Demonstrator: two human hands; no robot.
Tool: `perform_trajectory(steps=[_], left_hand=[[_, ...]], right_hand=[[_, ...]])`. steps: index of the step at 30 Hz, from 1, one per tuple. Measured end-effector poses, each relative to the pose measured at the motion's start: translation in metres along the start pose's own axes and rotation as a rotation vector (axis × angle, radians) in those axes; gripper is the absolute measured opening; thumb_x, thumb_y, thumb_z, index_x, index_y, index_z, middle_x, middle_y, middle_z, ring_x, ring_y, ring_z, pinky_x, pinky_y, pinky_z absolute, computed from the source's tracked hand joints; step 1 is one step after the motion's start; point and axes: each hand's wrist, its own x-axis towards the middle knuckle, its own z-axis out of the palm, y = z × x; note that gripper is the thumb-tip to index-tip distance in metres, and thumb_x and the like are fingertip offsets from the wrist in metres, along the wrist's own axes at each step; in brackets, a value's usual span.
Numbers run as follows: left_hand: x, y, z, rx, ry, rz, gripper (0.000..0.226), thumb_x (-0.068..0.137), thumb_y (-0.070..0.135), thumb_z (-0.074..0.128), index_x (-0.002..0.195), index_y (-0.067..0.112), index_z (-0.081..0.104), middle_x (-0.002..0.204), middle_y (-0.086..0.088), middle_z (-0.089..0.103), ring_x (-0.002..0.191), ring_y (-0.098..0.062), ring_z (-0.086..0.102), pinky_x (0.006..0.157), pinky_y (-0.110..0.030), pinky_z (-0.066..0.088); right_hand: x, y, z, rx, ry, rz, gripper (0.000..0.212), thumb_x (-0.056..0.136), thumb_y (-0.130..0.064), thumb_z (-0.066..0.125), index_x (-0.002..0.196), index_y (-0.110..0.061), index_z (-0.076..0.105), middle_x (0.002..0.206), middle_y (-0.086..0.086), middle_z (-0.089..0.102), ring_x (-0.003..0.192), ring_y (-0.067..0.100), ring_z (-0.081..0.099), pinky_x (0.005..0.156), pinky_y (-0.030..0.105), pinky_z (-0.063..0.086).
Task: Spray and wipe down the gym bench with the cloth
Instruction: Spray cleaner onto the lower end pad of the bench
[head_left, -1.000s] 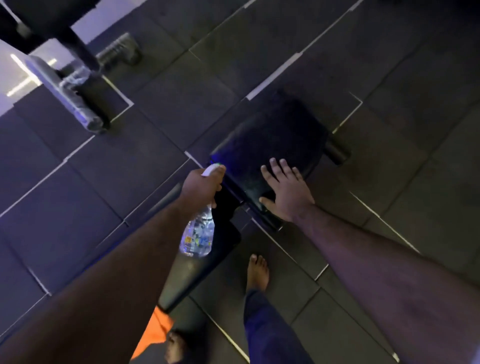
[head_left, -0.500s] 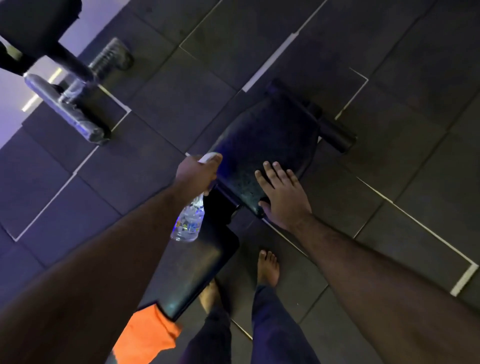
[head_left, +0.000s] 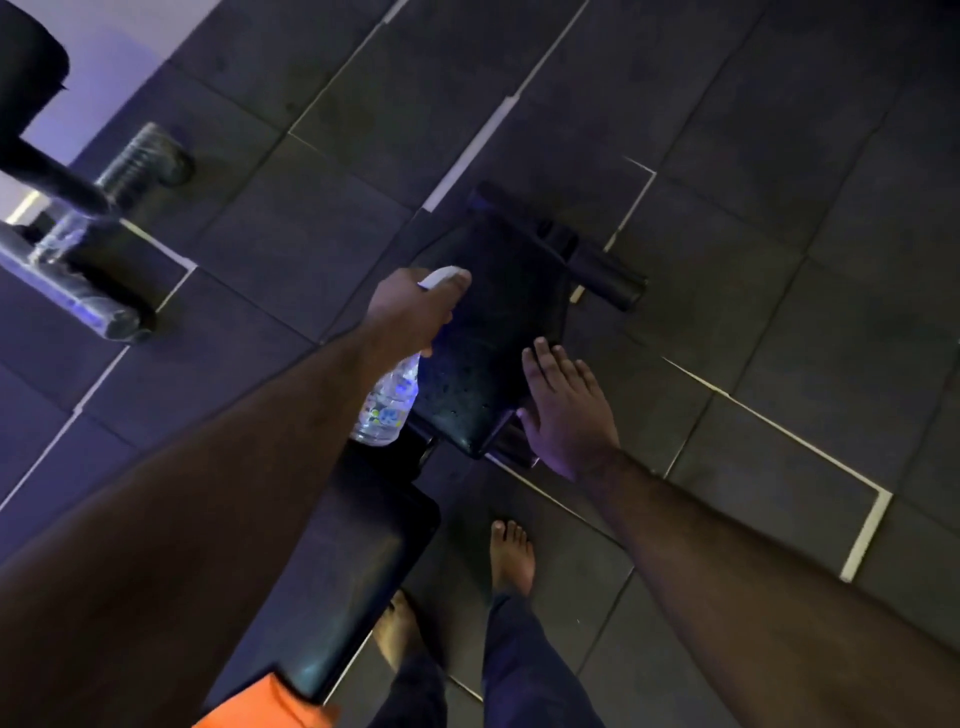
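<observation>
The left hand (head_left: 415, 306) reached out over the gym bench (head_left: 488, 338), fingers wrapped round the spray bottle (head_left: 387, 402), which hung neck-up beneath it; the right hand (head_left: 566, 410) lay flat-fingered, relaxed, beside the seat pad's near right edge; an orange cloth (head_left: 265, 706) sat at the bench's near end.

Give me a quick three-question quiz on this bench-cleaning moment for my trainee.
1. True or false: the left hand grips the clear plastic spray bottle over the black padded bench seat.
2. How is the right hand posed? A) curled round a cloth B) open with straight fingers at the seat's edge C) gripping the bottle
3. Fill in: the orange cloth lies at the near end of the long black bench ____.

Key: 1 true; 2 B; 3 pad.
</observation>
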Motion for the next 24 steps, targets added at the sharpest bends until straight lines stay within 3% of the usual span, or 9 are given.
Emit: perform_trajectory(steps=[2, 5, 9, 11, 13, 16, 20, 24], left_hand=[[0.009, 0.021, 0.016, 0.013, -0.016, 0.027, 0.057, 0.079, 0.07, 0.065, 0.082, 0.014, 0.075, 0.066, -0.001, 0.075, 0.044, -0.016, 0.065, 0.038, -0.029, 0.051], [0.016, 0.037, 0.033, 0.082, -0.052, -0.005, 0.065, 0.08, 0.07, 0.064, 0.087, 0.006, 0.076, 0.076, -0.016, 0.078, 0.063, -0.036, 0.077, 0.056, -0.045, 0.065], [-0.016, 0.001, 0.038, 0.149, -0.079, -0.074, 0.072, 0.069, 0.08, 0.059, 0.081, 0.01, 0.074, 0.067, -0.006, 0.076, 0.042, -0.023, 0.068, 0.041, -0.03, 0.053], [-0.045, -0.037, 0.037, 0.156, -0.066, -0.126, 0.073, 0.068, 0.082, 0.061, 0.079, 0.011, 0.073, 0.067, -0.008, 0.076, 0.044, -0.022, 0.069, 0.04, -0.036, 0.057], [-0.075, -0.076, 0.036, 0.186, -0.07, -0.172, 0.072, 0.075, 0.08, 0.062, 0.077, 0.009, 0.072, 0.065, -0.012, 0.074, 0.055, -0.031, 0.074, 0.052, -0.049, 0.064], [-0.099, -0.108, 0.039, 0.209, -0.076, -0.224, 0.07, 0.082, 0.075, 0.062, 0.075, 0.007, 0.07, 0.065, -0.013, 0.073, 0.054, -0.034, 0.072, 0.059, -0.052, 0.064], [-0.084, -0.078, 0.049, 0.102, -0.035, -0.14, 0.067, 0.08, 0.078, 0.063, 0.079, 0.012, 0.07, 0.071, -0.01, 0.075, 0.044, -0.02, 0.067, 0.044, -0.043, 0.061], [-0.047, -0.016, 0.06, 0.079, -0.046, -0.079, 0.067, 0.074, 0.077, 0.064, 0.077, 0.01, 0.073, 0.063, -0.008, 0.074, 0.045, -0.023, 0.07, 0.044, -0.036, 0.059]], right_hand=[[0.0, 0.004, 0.0, 0.001, -0.022, -0.03, 0.086, 0.094, -0.039, 0.062, 0.166, -0.014, 0.023, 0.175, 0.006, 0.021, 0.159, 0.029, 0.026, 0.128, 0.048, 0.025], [0.004, 0.013, -0.003, -0.019, -0.069, -0.073, 0.086, 0.095, -0.039, 0.06, 0.167, -0.017, 0.019, 0.176, 0.004, 0.017, 0.16, 0.026, 0.023, 0.129, 0.045, 0.02], [0.008, 0.027, -0.005, -0.06, -0.12, -0.151, 0.096, 0.092, -0.043, 0.066, 0.168, -0.018, 0.013, 0.177, 0.003, 0.011, 0.162, 0.024, 0.019, 0.13, 0.044, 0.016], [0.008, 0.032, -0.005, -0.081, -0.117, -0.183, 0.101, 0.09, -0.042, 0.069, 0.169, -0.017, 0.012, 0.177, 0.004, 0.011, 0.161, 0.025, 0.02, 0.129, 0.045, 0.018], [0.008, 0.032, -0.006, -0.089, -0.123, -0.191, 0.103, 0.087, -0.04, 0.071, 0.168, -0.016, 0.012, 0.177, 0.005, 0.01, 0.161, 0.025, 0.02, 0.13, 0.045, 0.019], [0.007, 0.031, -0.002, -0.078, -0.135, -0.18, 0.103, 0.087, -0.038, 0.07, 0.168, -0.015, 0.01, 0.178, 0.004, 0.007, 0.162, 0.026, 0.017, 0.13, 0.046, 0.018], [0.006, 0.032, 0.0, -0.03, -0.111, -0.164, 0.092, 0.09, -0.033, 0.063, 0.167, -0.013, 0.017, 0.177, 0.005, 0.013, 0.162, 0.026, 0.02, 0.13, 0.045, 0.018], [0.003, 0.026, 0.001, 0.006, -0.112, -0.128, 0.089, 0.089, -0.028, 0.065, 0.166, -0.01, 0.022, 0.175, 0.008, 0.019, 0.161, 0.026, 0.023, 0.13, 0.044, 0.017]])
